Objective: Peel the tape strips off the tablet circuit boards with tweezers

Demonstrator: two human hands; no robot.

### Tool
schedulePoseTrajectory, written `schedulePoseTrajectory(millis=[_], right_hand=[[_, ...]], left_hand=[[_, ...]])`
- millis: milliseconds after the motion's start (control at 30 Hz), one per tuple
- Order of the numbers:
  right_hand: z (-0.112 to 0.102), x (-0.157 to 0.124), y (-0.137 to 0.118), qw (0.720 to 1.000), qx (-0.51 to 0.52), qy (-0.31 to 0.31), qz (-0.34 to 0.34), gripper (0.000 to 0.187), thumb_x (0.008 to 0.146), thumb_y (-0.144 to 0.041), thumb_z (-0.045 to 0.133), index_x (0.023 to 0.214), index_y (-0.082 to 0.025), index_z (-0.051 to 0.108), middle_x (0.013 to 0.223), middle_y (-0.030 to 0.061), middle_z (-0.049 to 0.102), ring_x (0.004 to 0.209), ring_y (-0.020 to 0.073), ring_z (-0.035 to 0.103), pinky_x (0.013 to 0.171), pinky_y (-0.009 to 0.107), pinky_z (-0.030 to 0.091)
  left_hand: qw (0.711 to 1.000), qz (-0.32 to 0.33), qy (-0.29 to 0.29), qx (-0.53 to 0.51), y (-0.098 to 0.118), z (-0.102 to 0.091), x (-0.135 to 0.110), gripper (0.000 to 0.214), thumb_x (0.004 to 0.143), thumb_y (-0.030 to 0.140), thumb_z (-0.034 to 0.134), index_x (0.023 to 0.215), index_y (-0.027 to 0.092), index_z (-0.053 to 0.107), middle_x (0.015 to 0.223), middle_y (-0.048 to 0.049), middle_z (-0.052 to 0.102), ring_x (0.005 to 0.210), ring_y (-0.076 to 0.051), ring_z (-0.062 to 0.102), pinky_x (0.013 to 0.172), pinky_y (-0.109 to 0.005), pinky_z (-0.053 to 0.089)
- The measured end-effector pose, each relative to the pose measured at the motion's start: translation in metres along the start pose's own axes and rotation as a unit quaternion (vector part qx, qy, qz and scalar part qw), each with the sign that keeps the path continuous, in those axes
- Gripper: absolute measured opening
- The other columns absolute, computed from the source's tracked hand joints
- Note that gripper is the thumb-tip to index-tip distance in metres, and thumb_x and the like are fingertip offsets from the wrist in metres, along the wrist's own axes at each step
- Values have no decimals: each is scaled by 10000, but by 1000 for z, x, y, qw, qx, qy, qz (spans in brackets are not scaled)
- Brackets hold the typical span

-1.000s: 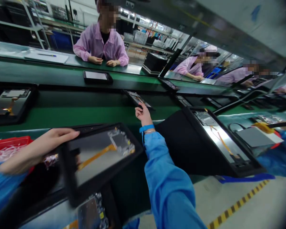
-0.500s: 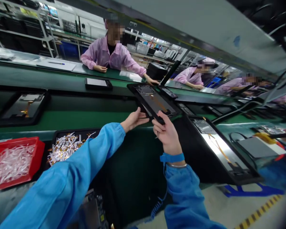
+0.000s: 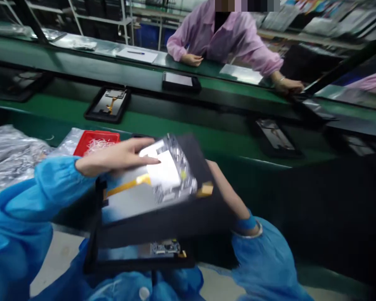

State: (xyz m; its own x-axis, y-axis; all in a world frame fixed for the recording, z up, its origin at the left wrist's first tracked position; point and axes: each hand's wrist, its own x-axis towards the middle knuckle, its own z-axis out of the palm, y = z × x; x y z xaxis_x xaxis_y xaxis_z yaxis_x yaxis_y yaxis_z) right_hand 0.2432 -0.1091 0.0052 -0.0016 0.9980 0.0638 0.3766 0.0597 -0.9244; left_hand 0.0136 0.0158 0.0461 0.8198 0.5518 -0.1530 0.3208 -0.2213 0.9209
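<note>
A: What has moved since the earlier frame?

B: The black-framed panel [image 3: 163,228] was out over the belt between both hands. Now it is pulled in close to the wearer and tilted, with one corner raised.

A: How does the grip stand?

B: The left hand [image 3: 119,156] lies across the panel's face, its fingers [image 3: 144,152] stretched out and slightly apart, with the tips on a white sheet [image 3: 164,169]. It looks pressed flat, with no pinch that I can see.

A: And the right hand [image 3: 221,177]?

B: It's tucked behind the panel's raised edge. Only the bare forearm and a blue wristband [image 3: 246,223] show, so I can't tell how it grips.

A: What's on the panel, and what's below it?

B: An orange flex ribbon [image 3: 128,184] and a silver circuit board [image 3: 183,179] are on it. Just beneath sits a second black frame [image 3: 138,262] holding a small circuit board [image 3: 166,248].

A: Further out?

B: A red bin [image 3: 95,142] of white strips sits beside a crumpled silver bag [image 3: 9,154]. Black trays [image 3: 108,104] lie on the green conveyor [image 3: 181,129], and across it a co-worker in a pink smock [image 3: 225,37] rests a hand [image 3: 191,59] on the far edge.
</note>
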Motion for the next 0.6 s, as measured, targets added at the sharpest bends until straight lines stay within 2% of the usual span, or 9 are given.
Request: schedulePoseTrajectory(millis=[67, 133, 200, 300, 400, 500, 600], right_hand=[[9, 24, 5, 998, -56, -25, -14, 54, 780, -217, 676, 728, -206, 686, 758, 19, 596, 640, 142, 511, 604, 272, 414], [23, 44, 10, 992, -106, -64, -22, 86, 753, -126, 677, 695, -189, 672, 755, 12, 588, 634, 120, 498, 635, 261, 387], [38, 54, 13, 985, -145, -92, -26, 118, 730, -79, 691, 683, -182, 657, 736, 5, 577, 641, 116, 491, 657, 260, 365], [52, 59, 17, 977, -193, -86, -27, 90, 763, -103, 693, 771, -183, 654, 809, 20, 576, 693, 134, 489, 678, 274, 342], [53, 64, 21, 973, -222, -62, -26, 76, 788, -145, 701, 797, -181, 634, 874, 39, 562, 758, 160, 498, 690, 285, 333], [52, 74, 25, 972, -224, -61, -26, 98, 771, -151, 727, 809, -184, 644, 911, 42, 576, 754, 156, 505, 692, 286, 340], [50, 86, 27, 976, -205, -75, -23, 117, 747, -158, 757, 816, -190, 669, 898, 26, 605, 699, 131, 511, 694, 280, 365]], left_hand=[[989, 36, -73, 127, -17, 13, -24, 336, 818, 485, 736, 1007, 210, 695, 744, 33, 660, 622, -113, 575, 548, -181, 413], [977, 53, -105, 179, -32, 35, -35, 327, 807, 494, 744, 889, 182, 691, 681, 32, 628, 584, -117, 548, 526, -193, 387], [965, 72, -105, 228, -42, 55, -41, 346, 828, 493, 723, 901, 158, 673, 692, 15, 611, 569, -126, 530, 526, -215, 386], [945, 115, -67, 298, -49, 70, -47, 307, 881, 407, 680, 1030, 140, 656, 997, -95, 638, 815, -203, 601, 712, -295, 475], [923, 159, -28, 348, -50, 68, -54, 214, 955, 313, 567, 1078, 157, 646, 1131, -130, 596, 1000, -255, 563, 856, -385, 460], [907, 188, 3, 377, -54, 57, -55, 216, 996, 303, 479, 1079, 173, 630, 1095, -102, 591, 978, -222, 549, 827, -353, 440], [895, 185, 47, 403, -61, 40, -49, 195, 997, 276, 472, 1047, 170, 628, 1058, -90, 588, 953, -209, 546, 803, -334, 424]])
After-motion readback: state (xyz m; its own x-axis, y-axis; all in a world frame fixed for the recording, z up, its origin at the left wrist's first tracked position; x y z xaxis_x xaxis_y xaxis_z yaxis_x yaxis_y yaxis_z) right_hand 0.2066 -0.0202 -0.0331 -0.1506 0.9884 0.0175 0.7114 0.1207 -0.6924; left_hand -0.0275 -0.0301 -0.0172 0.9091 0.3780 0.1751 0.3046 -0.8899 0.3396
